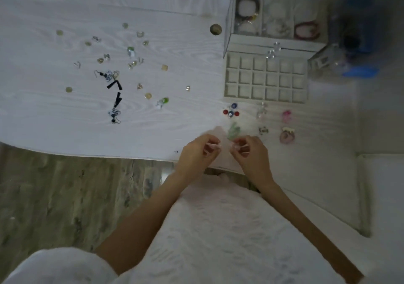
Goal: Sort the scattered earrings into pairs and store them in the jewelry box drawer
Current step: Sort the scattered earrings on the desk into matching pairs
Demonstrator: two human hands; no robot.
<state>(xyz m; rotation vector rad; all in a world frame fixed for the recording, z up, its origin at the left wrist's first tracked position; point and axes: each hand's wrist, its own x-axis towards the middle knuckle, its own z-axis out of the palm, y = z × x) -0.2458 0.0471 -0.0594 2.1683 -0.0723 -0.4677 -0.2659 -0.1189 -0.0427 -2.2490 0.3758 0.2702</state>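
While each hand, left hand and right hand, pinches something small and pale, the blurred green earring between them looks light, delicate, best pinched by its hook.

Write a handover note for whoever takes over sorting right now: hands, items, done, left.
Left hand and right hand: both near the table edge, fingers curled, each seemingly pinching something small; blurred, contents unclear.
Drawer: pulled out of the jewelry box, its compartments look empty.
Grouped earrings lie just in front of the drawer, apparently paired.
Scattered earrings lie across the table's left side, unsorted.
Done: some pairing. Left: pair the rest, store everything in the drawer.
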